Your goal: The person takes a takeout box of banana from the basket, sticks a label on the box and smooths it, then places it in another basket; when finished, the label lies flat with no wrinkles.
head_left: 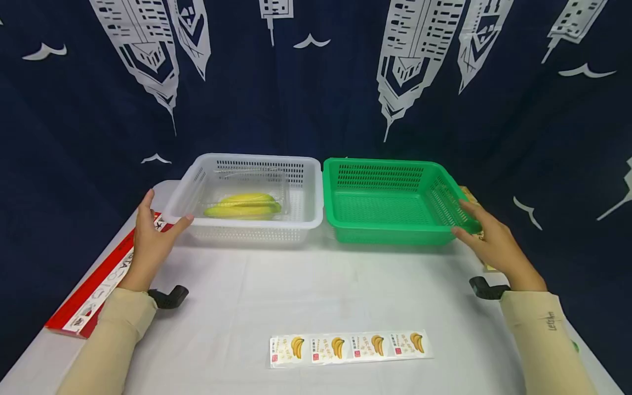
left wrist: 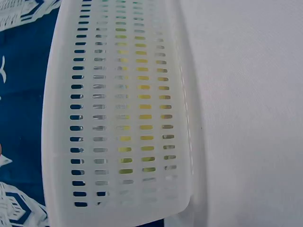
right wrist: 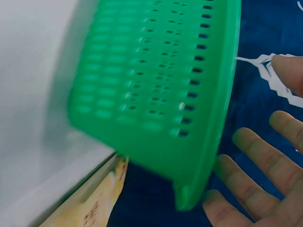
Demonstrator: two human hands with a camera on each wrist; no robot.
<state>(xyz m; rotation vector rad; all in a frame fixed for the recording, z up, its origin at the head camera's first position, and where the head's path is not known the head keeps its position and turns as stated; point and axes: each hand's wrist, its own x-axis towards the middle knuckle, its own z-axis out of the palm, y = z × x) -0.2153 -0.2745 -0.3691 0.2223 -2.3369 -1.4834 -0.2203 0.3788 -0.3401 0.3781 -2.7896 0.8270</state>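
Note:
My left hand [head_left: 150, 244] is at the left front corner of a white perforated basket [head_left: 247, 225], its fingers spread and the thumb at the rim. Inside that basket lie yellow, green-tipped fruits [head_left: 244, 209] that look like bananas, along with clear plastic packaging [head_left: 283, 192]. At the right front corner of a green perforated basket [head_left: 395, 233], my right hand [head_left: 498, 244] has its fingertips by the rim. The right wrist view shows those fingers [right wrist: 267, 158] spread and fairly straight beside the green wall. The left hand's fingers are out of the left wrist view.
A strip of banana-printed labels [head_left: 350, 348] lies at the front of the white-covered table [head_left: 296, 285]. Along the left edge lies a long red and white box [head_left: 99, 296]. A yellowish printed package [right wrist: 102, 198] sits beyond the green basket's right side. Behind hangs a dark blue patterned curtain [head_left: 296, 99].

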